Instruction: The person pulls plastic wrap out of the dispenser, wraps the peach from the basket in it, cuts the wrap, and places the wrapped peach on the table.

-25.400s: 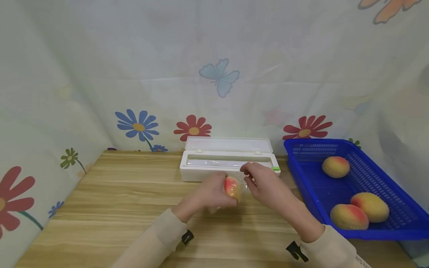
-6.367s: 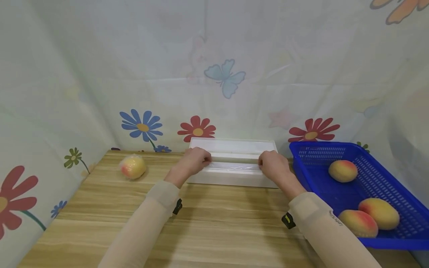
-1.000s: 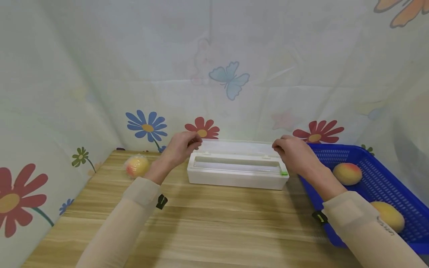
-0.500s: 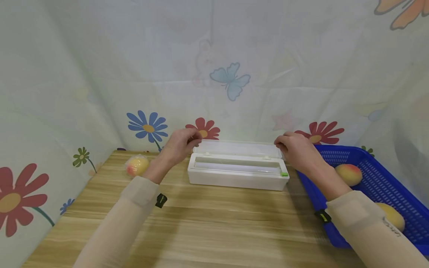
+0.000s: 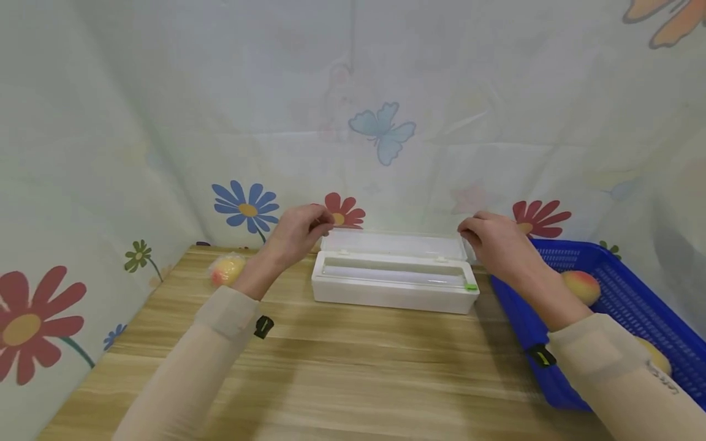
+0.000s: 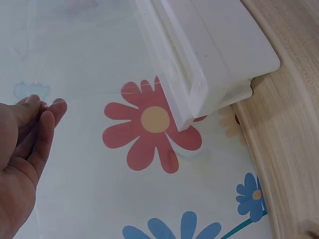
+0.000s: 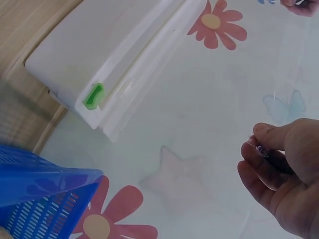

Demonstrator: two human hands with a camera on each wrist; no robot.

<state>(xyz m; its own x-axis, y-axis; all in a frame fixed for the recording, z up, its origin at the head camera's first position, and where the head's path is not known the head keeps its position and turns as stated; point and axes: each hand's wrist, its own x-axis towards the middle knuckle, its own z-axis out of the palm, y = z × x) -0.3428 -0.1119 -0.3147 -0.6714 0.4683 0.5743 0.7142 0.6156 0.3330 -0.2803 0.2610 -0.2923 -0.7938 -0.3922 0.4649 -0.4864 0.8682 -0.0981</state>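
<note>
A white cling film dispenser (image 5: 391,297) stands at the back of the table, its clear lid (image 5: 394,245) raised and a green slider (image 5: 470,286) at the right end. Above its left end, my left hand (image 5: 295,236) pinches the edge of a sheet of cling film. My right hand (image 5: 499,248) pinches the other side above the right end; crumpled film (image 7: 260,149) shows at its fingertips in the right wrist view. Being transparent, the sheet between the hands is barely visible. To the left, a mango (image 5: 227,269) wrapped in film lies partly behind my left wrist.
A blue plastic basket (image 5: 510,318) stands on the right, under my right forearm. Inside it are a bare mango (image 5: 583,288) and another mango (image 5: 656,355), mostly covered by my sleeve. A flower-printed curtain (image 5: 380,73) hangs directly behind the wooden table (image 5: 342,380).
Earlier, my hands wrapped a mango, which then came to lie at the left. Since reaching into the dispenser, both hands have risen and spread apart with the film; lately they rise slightly.
</note>
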